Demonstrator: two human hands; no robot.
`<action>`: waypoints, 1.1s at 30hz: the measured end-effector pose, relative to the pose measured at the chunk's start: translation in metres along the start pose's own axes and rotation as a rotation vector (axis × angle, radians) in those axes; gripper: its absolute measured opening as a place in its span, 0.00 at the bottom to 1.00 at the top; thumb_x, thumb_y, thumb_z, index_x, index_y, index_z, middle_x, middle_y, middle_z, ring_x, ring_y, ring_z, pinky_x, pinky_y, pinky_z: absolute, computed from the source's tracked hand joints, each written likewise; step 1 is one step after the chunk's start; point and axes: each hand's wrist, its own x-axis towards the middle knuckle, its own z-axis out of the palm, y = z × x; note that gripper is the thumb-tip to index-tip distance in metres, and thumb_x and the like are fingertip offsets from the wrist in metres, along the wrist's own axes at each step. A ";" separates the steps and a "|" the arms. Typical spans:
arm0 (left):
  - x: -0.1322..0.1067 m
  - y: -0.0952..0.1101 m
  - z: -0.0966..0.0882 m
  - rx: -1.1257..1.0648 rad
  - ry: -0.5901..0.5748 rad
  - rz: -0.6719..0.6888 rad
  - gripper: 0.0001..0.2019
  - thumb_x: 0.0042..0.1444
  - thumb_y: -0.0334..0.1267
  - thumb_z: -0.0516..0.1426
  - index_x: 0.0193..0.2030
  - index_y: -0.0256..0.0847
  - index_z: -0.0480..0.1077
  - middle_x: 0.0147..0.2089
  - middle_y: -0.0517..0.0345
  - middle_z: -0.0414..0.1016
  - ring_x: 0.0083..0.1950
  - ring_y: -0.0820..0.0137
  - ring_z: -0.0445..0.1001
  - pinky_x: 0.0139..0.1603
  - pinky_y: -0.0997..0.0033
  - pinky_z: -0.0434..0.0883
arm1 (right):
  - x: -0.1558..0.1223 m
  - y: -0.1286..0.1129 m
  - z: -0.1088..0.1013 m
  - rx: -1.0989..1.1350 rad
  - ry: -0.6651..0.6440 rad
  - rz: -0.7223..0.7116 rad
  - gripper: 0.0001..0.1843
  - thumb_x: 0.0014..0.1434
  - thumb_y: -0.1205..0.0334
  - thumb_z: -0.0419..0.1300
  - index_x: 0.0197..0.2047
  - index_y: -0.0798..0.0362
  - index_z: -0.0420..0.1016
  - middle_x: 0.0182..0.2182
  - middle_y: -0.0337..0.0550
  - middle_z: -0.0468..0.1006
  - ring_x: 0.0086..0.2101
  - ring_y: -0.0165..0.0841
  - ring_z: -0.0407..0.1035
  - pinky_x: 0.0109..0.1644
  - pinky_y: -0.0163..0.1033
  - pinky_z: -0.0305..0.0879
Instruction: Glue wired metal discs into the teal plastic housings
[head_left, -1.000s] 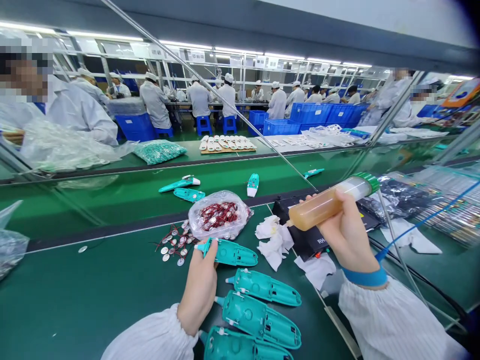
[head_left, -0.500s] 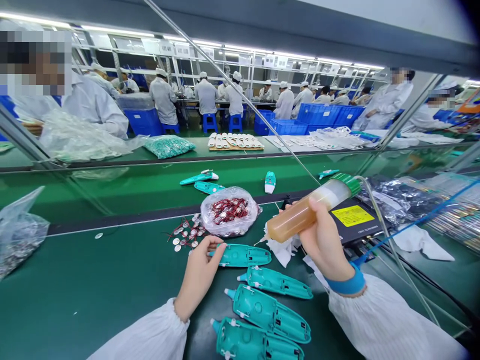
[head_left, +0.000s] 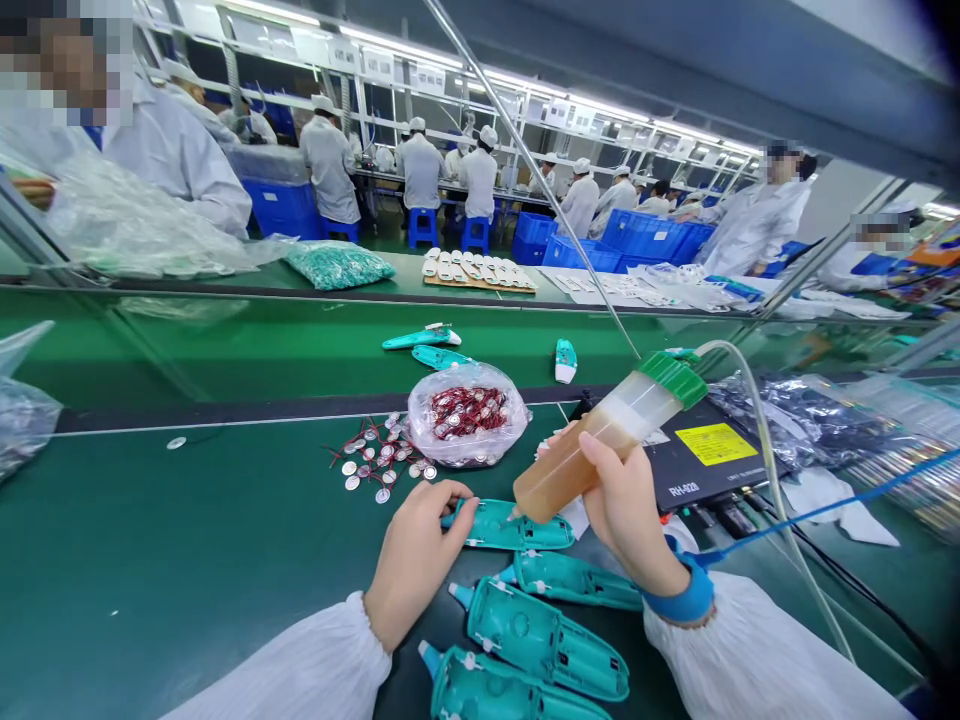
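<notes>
While the right hand (head_left: 630, 525) grips: one amber-filled syringe (head_left: 592, 455)
Left hand (head_left: 416, 560): open, resting on the nearest of four teal casings (head_left: 510, 527)
Beyond left hand: one plastic bag (head_left: 431, 440) holding red-wired metal discs (head_left: 466, 410)

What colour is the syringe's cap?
The ribbed cap on the amber-filled plastic syringe in the right hand is green, seen in the head view.

Left hand (head_left: 416, 560) lies palm-down, right hand (head_left: 630, 515) curled and raised higher
</notes>
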 end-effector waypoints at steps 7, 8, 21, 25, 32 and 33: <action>0.000 -0.001 0.001 0.040 -0.008 0.006 0.10 0.54 0.42 0.52 0.32 0.43 0.73 0.31 0.55 0.73 0.34 0.62 0.73 0.36 0.66 0.67 | 0.000 0.006 -0.001 -0.066 -0.033 -0.025 0.15 0.43 0.58 0.68 0.33 0.52 0.70 0.24 0.38 0.76 0.25 0.36 0.72 0.32 0.43 0.73; 0.000 -0.001 0.001 0.043 -0.007 0.007 0.10 0.54 0.42 0.52 0.32 0.44 0.73 0.31 0.55 0.73 0.34 0.62 0.73 0.35 0.66 0.67 | 0.000 0.006 -0.001 -0.071 -0.032 -0.024 0.15 0.43 0.58 0.68 0.33 0.52 0.70 0.24 0.39 0.76 0.25 0.36 0.72 0.31 0.43 0.73; 0.000 -0.002 0.003 0.056 -0.002 0.025 0.09 0.54 0.42 0.52 0.31 0.44 0.73 0.30 0.56 0.74 0.34 0.63 0.72 0.34 0.66 0.66 | -0.001 0.009 -0.001 -0.110 -0.033 -0.026 0.16 0.43 0.57 0.68 0.34 0.51 0.69 0.24 0.38 0.76 0.26 0.37 0.73 0.30 0.43 0.73; 0.000 -0.003 0.003 0.064 -0.009 0.025 0.10 0.55 0.42 0.52 0.31 0.44 0.73 0.30 0.56 0.73 0.34 0.63 0.71 0.34 0.66 0.65 | -0.001 0.010 -0.002 -0.140 -0.046 -0.041 0.16 0.45 0.58 0.68 0.36 0.51 0.70 0.25 0.39 0.77 0.27 0.37 0.73 0.32 0.43 0.73; 0.000 -0.001 0.003 0.074 -0.024 0.023 0.10 0.54 0.42 0.51 0.31 0.44 0.72 0.30 0.56 0.73 0.35 0.63 0.71 0.34 0.66 0.65 | -0.004 0.009 -0.003 -0.257 -0.119 -0.109 0.11 0.47 0.59 0.66 0.35 0.51 0.73 0.28 0.42 0.78 0.30 0.37 0.73 0.36 0.44 0.72; 0.000 0.000 0.002 0.074 -0.028 0.023 0.09 0.54 0.41 0.51 0.30 0.44 0.72 0.29 0.56 0.74 0.35 0.62 0.71 0.34 0.67 0.65 | -0.005 0.008 -0.002 -0.273 -0.130 -0.119 0.11 0.47 0.60 0.66 0.35 0.50 0.73 0.29 0.42 0.78 0.30 0.38 0.73 0.37 0.44 0.72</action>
